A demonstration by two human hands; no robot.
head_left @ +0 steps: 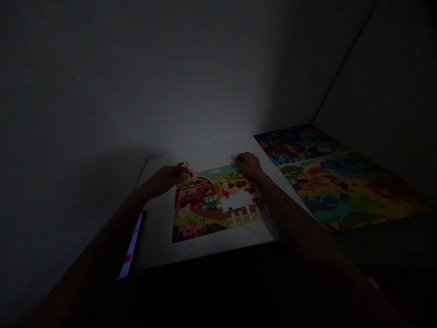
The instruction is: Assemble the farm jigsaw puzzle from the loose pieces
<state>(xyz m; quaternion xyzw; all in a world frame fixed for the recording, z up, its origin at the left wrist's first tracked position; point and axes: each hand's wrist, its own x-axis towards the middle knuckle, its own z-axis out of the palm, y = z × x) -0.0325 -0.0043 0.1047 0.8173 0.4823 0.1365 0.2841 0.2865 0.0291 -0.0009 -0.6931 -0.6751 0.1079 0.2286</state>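
A farm-scene jigsaw puzzle (218,205) lies on a white table (160,228) in a dim room, with a white gap near its middle. My left hand (167,178) hovers at the puzzle's upper left corner, fingers closed on a small puzzle piece (186,167). My right hand (248,165) rests curled on the puzzle's upper right edge, pressing on the pieces there; whether it holds anything is unclear.
Two finished puzzles lie to the right: a dark blue one (297,145) at the back and a yellow-green one (344,187) nearer. A phone with a lit screen (131,246) sits at the table's left edge. Walls enclose the back and right.
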